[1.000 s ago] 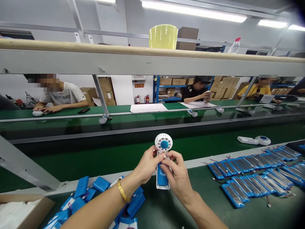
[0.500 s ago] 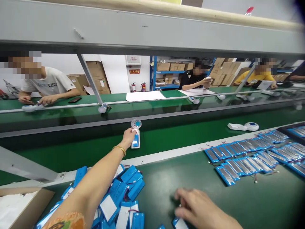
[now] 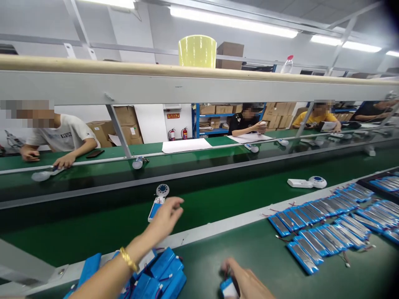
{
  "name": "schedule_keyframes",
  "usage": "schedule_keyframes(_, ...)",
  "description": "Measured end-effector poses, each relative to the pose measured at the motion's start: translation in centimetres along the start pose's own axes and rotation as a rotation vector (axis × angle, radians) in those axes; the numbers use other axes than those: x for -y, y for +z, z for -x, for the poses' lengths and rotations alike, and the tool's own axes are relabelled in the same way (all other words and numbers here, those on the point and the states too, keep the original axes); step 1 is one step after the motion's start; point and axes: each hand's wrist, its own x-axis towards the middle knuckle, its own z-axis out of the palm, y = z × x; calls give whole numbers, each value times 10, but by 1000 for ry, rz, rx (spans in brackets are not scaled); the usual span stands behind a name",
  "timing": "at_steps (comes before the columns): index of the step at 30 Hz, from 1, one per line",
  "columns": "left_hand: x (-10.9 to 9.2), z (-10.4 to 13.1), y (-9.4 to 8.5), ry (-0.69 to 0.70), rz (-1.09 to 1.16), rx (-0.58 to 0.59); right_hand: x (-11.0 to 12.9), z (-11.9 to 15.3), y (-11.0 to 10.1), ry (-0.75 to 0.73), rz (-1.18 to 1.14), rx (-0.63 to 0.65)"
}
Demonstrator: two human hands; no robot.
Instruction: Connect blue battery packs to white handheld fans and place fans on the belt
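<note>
My left hand is open over the near edge of the green conveyor belt, its fingers apart and pointing right. Just behind it a white handheld device with a round head and a blue battery in its handle lies on the belt. At the bottom centre my right hand, slightly blurred, has its fingers bent at a blue battery pack with a white label; its fingertips are closed at the pack's upper end. A heap of blue battery packs lies beneath my left forearm.
Rows of blue and silver batteries cover the right of the green bench. Another white device lies farther along the belt. Several people sit behind a rail across the belt. A metal post stands at the lower left.
My left hand has let go of the white device and drawn back from it. The device lies farther left in view. My right hand has closed in on the battery pack. The view has tilted up.
</note>
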Motion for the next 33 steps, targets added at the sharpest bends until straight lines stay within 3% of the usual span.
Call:
schedule_keyframes(3,-41,45,6,121,129,280,40,-24,-13,-97,-225,-115)
schedule_keyframes(5,-59,66,8,147,205,378,66,-35,-20,-165,-472,-67)
schedule_keyframes(10,-71,82,-1,122,434,194,100,-43,-32,-259,-988,220)
schedule_keyframes(13,-74,85,-10,-5,721,221,102,-46,-33,-331,-1148,380)
schedule_keyframes(15,-78,90,-13,-65,770,260,103,-47,-33,-356,-1189,404)
schedule_keyframes(17,-82,95,-14,-49,670,240,104,-48,-32,-375,-1206,359)
schedule_keyframes(23,-83,97,-14,176,169,37,105,-46,-32,-385,-1211,272)
schedule_keyframes(33,-92,91,-19,153,186,91,94,-39,-26,-336,-1197,439)
